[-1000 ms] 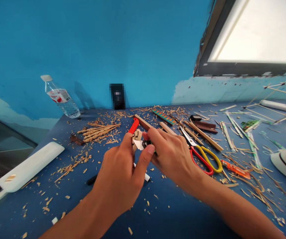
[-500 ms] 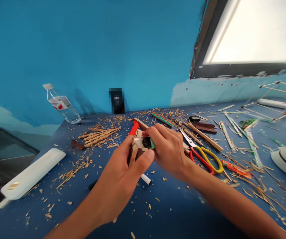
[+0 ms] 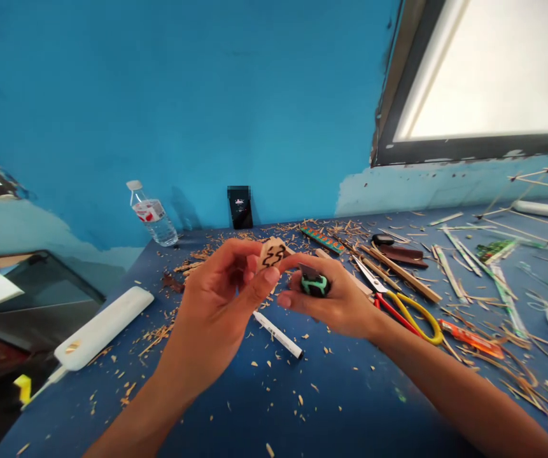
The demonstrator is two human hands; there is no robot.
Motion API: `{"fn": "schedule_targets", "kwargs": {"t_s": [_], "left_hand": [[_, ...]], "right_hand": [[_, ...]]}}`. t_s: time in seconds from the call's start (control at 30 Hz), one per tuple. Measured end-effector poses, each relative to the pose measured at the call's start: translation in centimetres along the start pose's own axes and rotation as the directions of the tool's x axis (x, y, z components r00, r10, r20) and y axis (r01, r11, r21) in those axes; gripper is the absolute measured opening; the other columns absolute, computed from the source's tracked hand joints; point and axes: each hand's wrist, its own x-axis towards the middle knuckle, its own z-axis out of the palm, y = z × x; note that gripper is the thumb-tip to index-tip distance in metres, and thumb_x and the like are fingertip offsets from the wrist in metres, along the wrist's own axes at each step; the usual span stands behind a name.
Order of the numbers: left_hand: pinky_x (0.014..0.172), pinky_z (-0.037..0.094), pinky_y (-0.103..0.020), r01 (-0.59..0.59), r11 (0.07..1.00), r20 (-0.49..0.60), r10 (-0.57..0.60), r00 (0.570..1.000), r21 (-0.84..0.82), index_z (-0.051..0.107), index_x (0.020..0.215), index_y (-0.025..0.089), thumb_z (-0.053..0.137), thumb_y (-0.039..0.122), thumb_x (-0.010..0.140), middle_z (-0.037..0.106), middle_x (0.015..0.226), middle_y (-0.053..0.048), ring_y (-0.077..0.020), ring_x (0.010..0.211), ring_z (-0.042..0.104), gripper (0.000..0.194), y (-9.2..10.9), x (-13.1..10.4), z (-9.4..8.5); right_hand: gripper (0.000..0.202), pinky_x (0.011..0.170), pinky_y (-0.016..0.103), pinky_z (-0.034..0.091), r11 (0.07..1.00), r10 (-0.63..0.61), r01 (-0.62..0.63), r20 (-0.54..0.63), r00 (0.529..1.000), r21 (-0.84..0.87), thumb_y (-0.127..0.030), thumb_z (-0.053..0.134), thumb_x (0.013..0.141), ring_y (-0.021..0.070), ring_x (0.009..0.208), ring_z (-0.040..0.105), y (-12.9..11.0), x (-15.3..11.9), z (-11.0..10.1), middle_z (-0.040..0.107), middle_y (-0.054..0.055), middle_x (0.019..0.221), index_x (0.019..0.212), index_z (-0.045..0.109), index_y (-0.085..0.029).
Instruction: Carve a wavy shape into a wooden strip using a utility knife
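Observation:
My left hand pinches a small piece of wood with wavy black lines drawn on its face. Curled around a black and green utility knife is my right hand, its index fingertip close to the wood. Most of the knife is hidden by the fingers. Below both hands, a white marker lies on the blue table. To the right of my right hand are scissors with red and yellow handles.
Wood shavings lie scattered over the table. A water bottle and a phone stand near the wall. At left is a white power strip. An orange cutter, wooden strips and a stick frame are at right.
My right hand has drawn back to the right with the knife, away from the wood. My left hand has turned the marked face into view. The camera view has shifted left.

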Motion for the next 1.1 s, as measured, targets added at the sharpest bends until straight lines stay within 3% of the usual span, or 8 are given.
{"fn": "schedule_targets", "kwargs": {"t_s": [0.17, 0.3, 0.5, 0.67, 0.77, 0.9, 1.0, 1.1], "left_hand": [[0.073, 0.053, -0.018, -0.054, 0.998, -0.058, 0.055, 0.997, 0.015, 0.074, 0.090, 0.033, 0.079, 0.023, 0.087, 0.067, 0.085, 0.007, -0.0089, 0.078, 0.060, 0.011, 0.9, -0.5, 0.0], [0.075, 0.058, -0.019, -0.090, 0.994, -0.119, 0.097, 0.988, 0.070, 0.075, 0.091, 0.031, 0.078, 0.024, 0.087, 0.072, 0.087, 0.008, -0.0097, 0.076, 0.065, 0.009, 2.0, -0.8, 0.1], [0.077, 0.058, -0.018, -0.113, 0.986, -0.038, 0.118, 0.992, 0.120, 0.071, 0.091, 0.029, 0.073, 0.028, 0.092, 0.071, 0.087, 0.006, -0.0100, 0.082, 0.068, 0.002, 2.6, -1.6, 0.2], [0.065, 0.056, -0.023, -0.036, 0.999, 0.005, 0.036, 0.999, -0.010, 0.063, 0.098, 0.030, 0.062, 0.038, 0.100, 0.065, 0.086, 0.003, -0.0130, 0.077, 0.066, 0.009, 2.6, -2.2, 0.2], [0.048, 0.048, -0.022, 0.119, 0.982, 0.043, -0.113, 0.993, -0.144, 0.054, 0.101, 0.032, 0.056, 0.049, 0.101, 0.060, 0.085, 0.004, -0.0120, 0.065, 0.062, 0.018, 2.9, -2.5, 0.5], [0.046, 0.039, -0.015, 0.210, 0.965, 0.086, -0.198, 0.976, -0.157, 0.049, 0.092, 0.028, 0.053, 0.051, 0.102, 0.049, 0.072, 0.006, -0.0069, 0.055, 0.041, 0.026, 3.1, -3.1, 1.0], [0.047, 0.036, -0.014, 0.243, 0.962, 0.147, -0.225, 0.963, -0.121, 0.047, 0.092, 0.028, 0.051, 0.050, 0.103, 0.040, 0.069, 0.006, -0.0085, 0.057, 0.035, 0.025, 2.6, -3.6, 1.2], [0.051, 0.039, -0.013, 0.253, 0.966, 0.193, -0.239, 0.952, -0.051, 0.048, 0.097, 0.029, 0.053, 0.049, 0.103, 0.044, 0.078, 0.005, -0.0087, 0.062, 0.036, 0.021, 1.9, -4.1, 1.3]], "right_hand": [[0.025, 0.045, 0.020, 0.041, 0.995, 0.032, -0.038, 0.069, 0.997, 0.090, -0.029, 0.074, 0.091, 0.0063, 0.047, 0.051, 0.0, -0.4, -0.6, 0.067, -0.004, 0.065, 0.113, 0.072, -0.017], [0.021, 0.041, 0.021, 0.032, 0.997, 0.062, -0.064, 0.070, 0.996, 0.034, -0.031, 0.079, 0.087, 0.0065, 0.046, 0.048, -0.5, -0.9, -1.4, 0.061, -0.005, 0.060, 0.102, 0.075, -0.018], [0.013, 0.044, 0.022, 0.029, 0.999, -0.026, 0.030, 0.091, 0.996, -0.044, -0.025, 0.083, 0.082, 0.0055, 0.051, 0.038, -1.3, -1.2, -1.0, 0.052, -0.007, 0.059, 0.084, 0.072, -0.017], [0.017, 0.048, 0.021, 0.034, 0.996, -0.057, 0.074, 0.262, 0.963, -0.053, -0.024, 0.075, 0.084, 0.0065, 0.055, 0.043, -1.9, -1.3, -0.6, 0.052, -0.008, 0.066, 0.094, 0.063, -0.019], [0.014, 0.049, 0.022, 0.034, 0.977, -0.120, 0.143, 0.144, 0.982, -0.161, -0.022, 0.067, 0.085, 0.0074, 0.056, 0.041, -2.2, -1.6, -0.9, 0.050, -0.008, 0.068, 0.092, 0.054, -0.022], [0.017, 0.060, 0.023, 0.036, 0.842, -0.301, 0.284, 0.037, 0.953, -0.459, -0.008, 0.064, 0.078, 0.0080, 0.064, 0.047, -2.9, -2.0, -1.2, 0.057, -0.006, 0.072, 0.087, 0.057, -0.021], [0.016, 0.063, 0.024, 0.035, 0.763, -0.339, 0.273, -0.004, 0.941, -0.586, -0.009, 0.065, 0.077, 0.0081, 0.066, 0.049, -3.6, -2.3, -1.1, 0.060, -0.006, 0.075, 0.083, 0.057, -0.021], [0.012, 0.056, 0.026, 0.028, 0.719, -0.356, 0.237, -0.053, 0.933, -0.653, -0.014, 0.064, 0.077, 0.0073, 0.057, 0.044, -3.8, -2.5, -0.8, 0.059, -0.007, 0.069, 0.079, 0.054, -0.021]]}}
